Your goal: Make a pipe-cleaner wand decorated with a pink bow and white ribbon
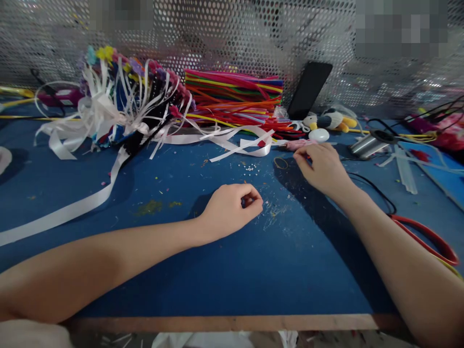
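Note:
My left hand (232, 210) is over the middle of the blue table (224, 275), its fingers curled and thumb against the fingertips; whatever they hold, if anything, is too small to name. Farther right and back, my right hand (321, 166) has its fingers bent together beside a pink item (299, 144), and I cannot make out anything between them. Small white beads (251, 168) lie scattered between the hands. A thin yellowish ring (281, 163) rests just left of my right hand. White ribbon pieces (253, 140) lie behind the beads.
Colourful pipe cleaners (234, 99) are piled at the back, left of a leaning black phone (310, 89). Ribboned flower pieces (126, 96) fill the back left. At right are a wire spool (371, 144), a small plush toy (331, 120) and red-handled scissors (427, 237).

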Available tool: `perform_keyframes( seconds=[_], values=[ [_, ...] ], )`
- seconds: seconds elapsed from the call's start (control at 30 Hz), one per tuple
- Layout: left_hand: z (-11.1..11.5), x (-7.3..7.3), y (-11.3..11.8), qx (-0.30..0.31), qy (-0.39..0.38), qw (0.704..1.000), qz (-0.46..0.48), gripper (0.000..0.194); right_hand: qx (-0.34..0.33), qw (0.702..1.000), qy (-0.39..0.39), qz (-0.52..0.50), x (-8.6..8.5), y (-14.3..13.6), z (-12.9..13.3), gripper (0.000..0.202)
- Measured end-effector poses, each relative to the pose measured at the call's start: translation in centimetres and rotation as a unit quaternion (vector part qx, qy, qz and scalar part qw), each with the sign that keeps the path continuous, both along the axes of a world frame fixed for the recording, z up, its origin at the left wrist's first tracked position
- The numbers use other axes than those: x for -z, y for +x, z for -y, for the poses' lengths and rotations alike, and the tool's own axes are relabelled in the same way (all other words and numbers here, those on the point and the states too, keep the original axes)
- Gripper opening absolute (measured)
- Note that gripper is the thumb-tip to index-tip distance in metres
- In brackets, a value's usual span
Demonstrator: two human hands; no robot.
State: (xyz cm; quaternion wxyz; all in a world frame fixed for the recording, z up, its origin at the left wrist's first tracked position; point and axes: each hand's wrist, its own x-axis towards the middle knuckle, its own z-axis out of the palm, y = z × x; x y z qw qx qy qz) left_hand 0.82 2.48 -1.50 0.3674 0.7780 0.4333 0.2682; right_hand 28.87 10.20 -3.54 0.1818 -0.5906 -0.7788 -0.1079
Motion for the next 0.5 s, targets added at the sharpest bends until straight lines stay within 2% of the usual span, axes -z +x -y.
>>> perform_keyframes(
  seconds=[0.1, 0.17, 0.3, 0.5],
  values=[
    [0.0, 0.0, 0.0, 0.0, -0.002, 1.0, -0.003, 0.016, 0.015, 0.997, 0.003, 0.069, 0.1, 0.6, 0.1, 0.031],
    [0.0, -0.1, 0.0, -0.001, -0.002, 1.0, -0.005, 0.016, -0.002, 0.994, -0.001, 0.107, -0.1, 0.7, 0.4, 0.03],
    [0.0, -0.1, 0.1, 0.0, -0.005, 1.0, -0.006, 0.015, -0.029, 0.988, 0.002, 0.152, -0.7, 0.5, 0.7, 0.029],
    [0.0, 0.2, 0.1, -0.002, 0.002, 1.0, 0.007, 0.015, -0.025, 0.974, 0.018, 0.227, -1.1, -0.4, 0.7, 0.031]
  ],
)
